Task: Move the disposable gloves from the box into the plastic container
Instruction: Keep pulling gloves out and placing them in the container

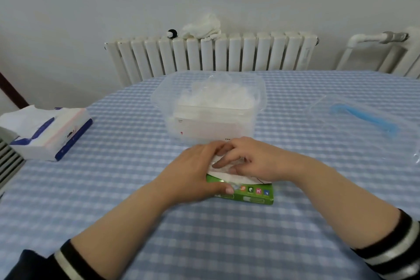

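Striped cuffs sit at the bottom corners, and both bare forearms reach forward over the blue checked tablecloth to meet at a green box near the middle of the table. On the box's left end lies the left hand, its thumb pressed along the green front face and its fingers curled over the top. From the other side the right hand bends down at the wrist, fingers curled into the white opening on top, where they pinch thin clear gloves; how many it has hold of cannot be told.

Just beyond the hands stands the clear plastic container, lid off, with a crumpled heap of gloves already inside. Nothing lies between box and container. A tissue pack lies well off to the left near the table edge, and a clear bag with a blue zip strip lies flat to the right; bare cloth separates both from the box. Behind the far table edge runs a white radiator with a white rag on top.
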Motion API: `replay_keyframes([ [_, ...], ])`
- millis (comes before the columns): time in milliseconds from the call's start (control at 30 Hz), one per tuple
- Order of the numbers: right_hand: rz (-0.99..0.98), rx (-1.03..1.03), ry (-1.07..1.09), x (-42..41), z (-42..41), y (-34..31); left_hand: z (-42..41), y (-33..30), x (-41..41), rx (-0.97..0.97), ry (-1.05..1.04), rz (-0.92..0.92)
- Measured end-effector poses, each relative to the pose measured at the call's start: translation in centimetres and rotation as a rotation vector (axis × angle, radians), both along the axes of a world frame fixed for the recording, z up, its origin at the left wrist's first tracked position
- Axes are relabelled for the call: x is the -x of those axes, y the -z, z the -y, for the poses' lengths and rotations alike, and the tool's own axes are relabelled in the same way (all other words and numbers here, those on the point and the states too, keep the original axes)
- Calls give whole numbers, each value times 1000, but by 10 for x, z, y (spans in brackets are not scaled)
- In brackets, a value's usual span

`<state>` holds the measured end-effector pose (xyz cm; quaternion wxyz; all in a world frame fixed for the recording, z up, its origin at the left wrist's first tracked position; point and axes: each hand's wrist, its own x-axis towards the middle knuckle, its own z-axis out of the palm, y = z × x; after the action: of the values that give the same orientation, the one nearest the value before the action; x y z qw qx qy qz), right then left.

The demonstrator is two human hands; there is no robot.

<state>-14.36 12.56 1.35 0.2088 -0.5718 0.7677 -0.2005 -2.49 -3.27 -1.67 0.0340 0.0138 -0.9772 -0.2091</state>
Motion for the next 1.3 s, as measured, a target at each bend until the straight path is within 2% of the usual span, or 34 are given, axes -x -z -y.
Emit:
replay_keyframes([
  [200, -255, -8, 31, -4, 0, 8, 2, 5, -1, -145, -7, -21],
  [467, -382, 237, 65, -3, 0, 22, 2, 12, 0, -147, -29, -43],
  [767, 18, 350, 245, -16, -2, 11, -1, 9, -1, -78, -14, -63],
  [901, 255, 493, 218, -28, 5, 4, -1, 9, -1, -60, 4, -72],
  [1034, 408, 623, 240, -35, 10, -8, -2, 5, 0, -42, 10, -46],
  [1234, 376, 588, 361, -34, 10, -14, -3, 0, -2, -60, 11, -11],
  [1301, 195, 484, 439, -36, 6, -21, -2, 2, -2, -75, 3, -14],
])
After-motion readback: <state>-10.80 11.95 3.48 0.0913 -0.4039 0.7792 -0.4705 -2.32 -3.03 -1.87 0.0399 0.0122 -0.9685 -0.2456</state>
